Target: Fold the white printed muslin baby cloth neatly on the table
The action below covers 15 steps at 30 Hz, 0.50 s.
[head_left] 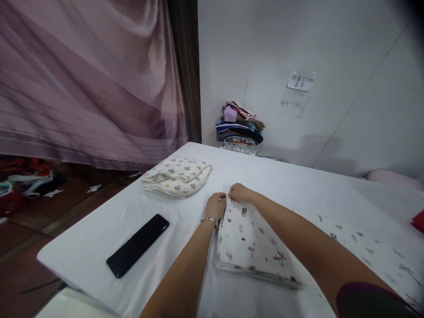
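Observation:
A white printed cloth (251, 238) lies on the table in front of me, its left part folded in layers. My left hand (216, 206) pinches the far left corner of this cloth, a bracelet on its wrist. Right beside it, my right hand (239, 193) pinches the same corner, fingertips almost touching the left ones. My right forearm crosses over the cloth, hiding part of it. More of the same print (361, 247) spreads flat to the right of that arm; whether it joins the folded part I cannot tell.
A folded cloth with a plant print (179, 176) rests at the table's far left. Nearer me lies a black phone (138, 245). Behind the white table (265, 170), folded clothes (240, 126) are stacked by the wall. A pink curtain (92, 84) hangs at left.

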Each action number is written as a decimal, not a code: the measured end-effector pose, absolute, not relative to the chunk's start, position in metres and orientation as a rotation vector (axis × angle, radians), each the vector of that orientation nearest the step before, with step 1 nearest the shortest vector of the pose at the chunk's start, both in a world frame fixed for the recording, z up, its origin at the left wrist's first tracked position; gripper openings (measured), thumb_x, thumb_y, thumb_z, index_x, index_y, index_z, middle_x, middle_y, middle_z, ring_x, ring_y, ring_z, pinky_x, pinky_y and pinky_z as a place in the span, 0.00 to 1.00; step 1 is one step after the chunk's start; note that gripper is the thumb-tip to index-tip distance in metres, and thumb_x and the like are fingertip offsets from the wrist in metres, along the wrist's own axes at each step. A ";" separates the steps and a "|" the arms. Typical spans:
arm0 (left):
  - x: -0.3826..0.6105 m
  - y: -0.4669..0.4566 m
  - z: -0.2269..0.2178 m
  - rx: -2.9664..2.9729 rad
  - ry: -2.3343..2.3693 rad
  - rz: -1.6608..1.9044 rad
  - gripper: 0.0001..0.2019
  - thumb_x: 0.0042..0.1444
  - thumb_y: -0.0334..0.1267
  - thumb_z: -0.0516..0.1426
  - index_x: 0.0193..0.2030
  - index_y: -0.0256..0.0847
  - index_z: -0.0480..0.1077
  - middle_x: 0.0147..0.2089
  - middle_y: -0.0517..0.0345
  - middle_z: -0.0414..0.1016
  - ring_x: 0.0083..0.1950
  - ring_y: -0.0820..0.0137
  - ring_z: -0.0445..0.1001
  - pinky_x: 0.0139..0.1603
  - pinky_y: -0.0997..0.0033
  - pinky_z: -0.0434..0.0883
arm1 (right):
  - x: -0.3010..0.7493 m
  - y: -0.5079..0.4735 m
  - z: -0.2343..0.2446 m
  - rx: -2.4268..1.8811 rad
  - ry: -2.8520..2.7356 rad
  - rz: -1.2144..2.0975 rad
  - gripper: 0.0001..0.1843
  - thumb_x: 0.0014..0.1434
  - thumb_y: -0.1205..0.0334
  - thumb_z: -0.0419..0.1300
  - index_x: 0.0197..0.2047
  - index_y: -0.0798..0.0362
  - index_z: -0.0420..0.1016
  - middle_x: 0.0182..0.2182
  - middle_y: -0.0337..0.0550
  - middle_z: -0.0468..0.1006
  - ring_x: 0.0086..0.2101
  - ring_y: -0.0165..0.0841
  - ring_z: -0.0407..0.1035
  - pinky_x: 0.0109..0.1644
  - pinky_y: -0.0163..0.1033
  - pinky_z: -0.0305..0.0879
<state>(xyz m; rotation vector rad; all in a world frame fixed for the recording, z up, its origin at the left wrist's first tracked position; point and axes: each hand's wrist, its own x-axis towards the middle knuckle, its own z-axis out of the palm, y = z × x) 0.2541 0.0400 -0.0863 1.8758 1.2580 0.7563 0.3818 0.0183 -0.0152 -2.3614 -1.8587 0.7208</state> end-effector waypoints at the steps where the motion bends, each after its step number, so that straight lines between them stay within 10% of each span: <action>1: 0.254 0.039 -0.085 1.880 1.258 0.758 0.10 0.50 0.33 0.55 0.40 0.41 0.72 0.42 0.55 0.76 0.39 0.71 0.72 0.44 0.72 0.66 | 0.381 0.019 -0.013 -2.361 -1.870 0.714 0.13 0.53 0.68 0.53 0.35 0.59 0.78 0.29 0.47 0.79 0.30 0.31 0.71 0.31 0.31 0.61; 15: 0.252 0.036 -0.084 1.883 1.274 0.746 0.06 0.49 0.34 0.54 0.33 0.42 0.72 0.29 0.60 0.75 0.28 0.74 0.69 0.32 0.76 0.63 | 0.383 0.032 -0.020 -2.341 -2.052 0.584 0.13 0.54 0.66 0.53 0.39 0.57 0.76 0.40 0.49 0.77 0.40 0.35 0.70 0.37 0.32 0.60</action>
